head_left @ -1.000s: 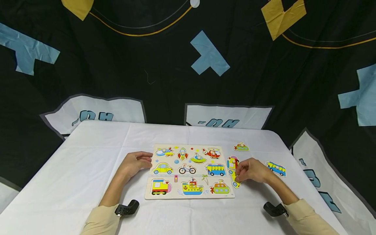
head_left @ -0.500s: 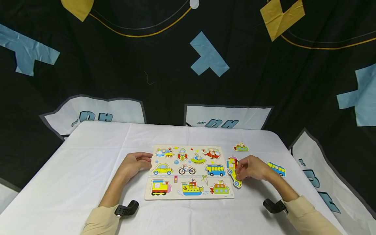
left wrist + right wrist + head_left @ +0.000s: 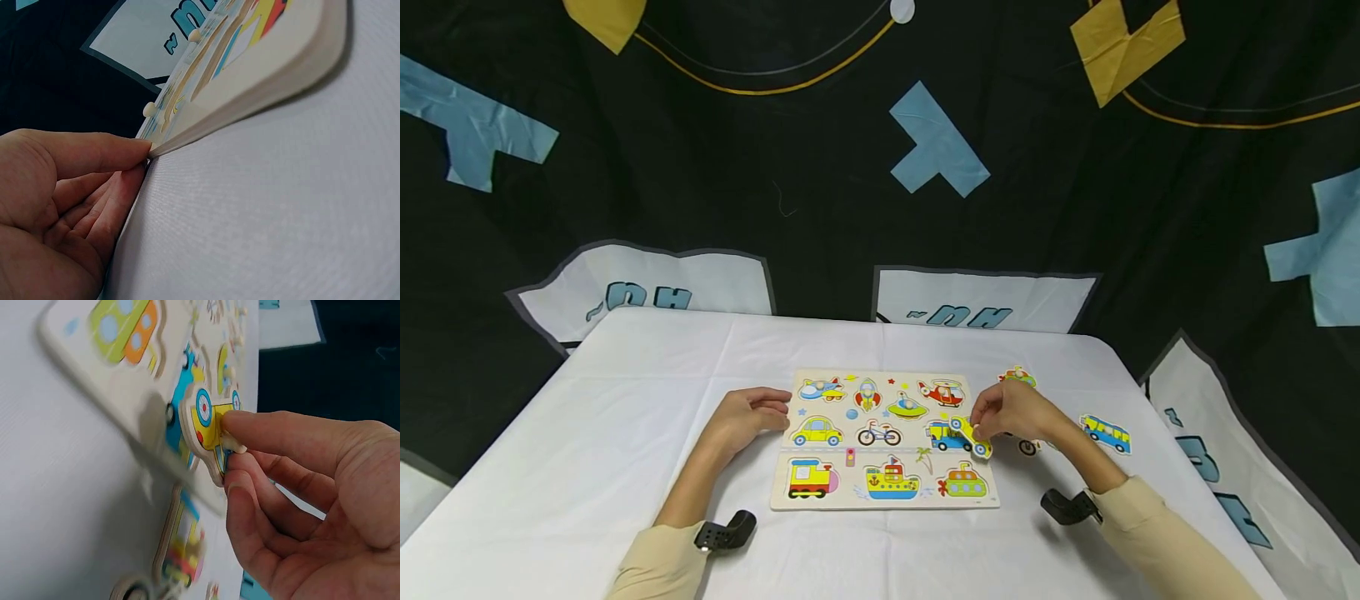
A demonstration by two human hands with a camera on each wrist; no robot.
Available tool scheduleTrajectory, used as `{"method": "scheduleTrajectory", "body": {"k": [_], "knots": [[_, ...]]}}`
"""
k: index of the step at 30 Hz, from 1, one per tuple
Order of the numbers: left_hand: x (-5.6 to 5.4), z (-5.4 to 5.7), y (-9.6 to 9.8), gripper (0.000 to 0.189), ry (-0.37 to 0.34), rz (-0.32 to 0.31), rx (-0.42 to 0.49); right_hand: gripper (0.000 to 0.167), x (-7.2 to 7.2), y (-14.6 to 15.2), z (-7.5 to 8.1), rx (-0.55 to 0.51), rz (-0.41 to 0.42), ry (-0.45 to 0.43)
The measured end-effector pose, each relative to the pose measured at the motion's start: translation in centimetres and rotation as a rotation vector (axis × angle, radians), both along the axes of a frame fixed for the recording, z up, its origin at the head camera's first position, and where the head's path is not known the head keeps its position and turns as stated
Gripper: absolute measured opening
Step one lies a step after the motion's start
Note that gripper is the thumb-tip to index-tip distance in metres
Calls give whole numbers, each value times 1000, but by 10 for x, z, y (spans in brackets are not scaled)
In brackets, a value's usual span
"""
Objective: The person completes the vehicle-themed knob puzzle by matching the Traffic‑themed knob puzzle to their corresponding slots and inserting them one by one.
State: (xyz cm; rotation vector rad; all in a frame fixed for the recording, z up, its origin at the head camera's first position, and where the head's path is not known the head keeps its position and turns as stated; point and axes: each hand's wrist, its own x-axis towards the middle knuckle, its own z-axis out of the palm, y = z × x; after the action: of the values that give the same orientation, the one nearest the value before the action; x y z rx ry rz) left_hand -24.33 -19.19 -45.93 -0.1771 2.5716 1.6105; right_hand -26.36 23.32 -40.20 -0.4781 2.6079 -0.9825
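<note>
In the head view a light wooden puzzle board (image 3: pixel 887 498) with pictured vehicles lies on the white table. My left hand (image 3: pixel 747 419) is at the board's left side; in the left wrist view its thumb and fingertips pinch the board edge (image 3: pixel 215 128). My right hand (image 3: pixel 1018 410) holds a yellow car puzzle piece (image 3: pixel 972 439) over the board's right side, partly covering the bus picture (image 3: pixel 946 437). Close up in the right wrist view, thumb and fingers pinch the tilted car piece (image 3: pixel 209 419) by its knob (image 3: pixel 234 444).
Right of the board lie a submarine piece (image 3: pixel 1019 375), partly covered by the hand, a bus piece (image 3: pixel 1105 433) and a bicycle piece (image 3: pixel 1027 447). A train piece (image 3: pixel 181 550) shows in the right wrist view. A yellow car picture (image 3: pixel 817 431) is at the board's left.
My right hand has lifted the car piece off the table and carried it left over the board's edge, uncovering part of the bicycle piece. The left hand stays in place.
</note>
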Motion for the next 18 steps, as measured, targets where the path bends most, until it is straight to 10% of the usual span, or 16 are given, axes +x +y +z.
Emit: {"method": "scheduleTrajectory", "body": {"k": [18], "knots": [[0, 0, 0, 46, -8, 11, -1, 10, -23, -93, -4, -76, 61, 55]]}}
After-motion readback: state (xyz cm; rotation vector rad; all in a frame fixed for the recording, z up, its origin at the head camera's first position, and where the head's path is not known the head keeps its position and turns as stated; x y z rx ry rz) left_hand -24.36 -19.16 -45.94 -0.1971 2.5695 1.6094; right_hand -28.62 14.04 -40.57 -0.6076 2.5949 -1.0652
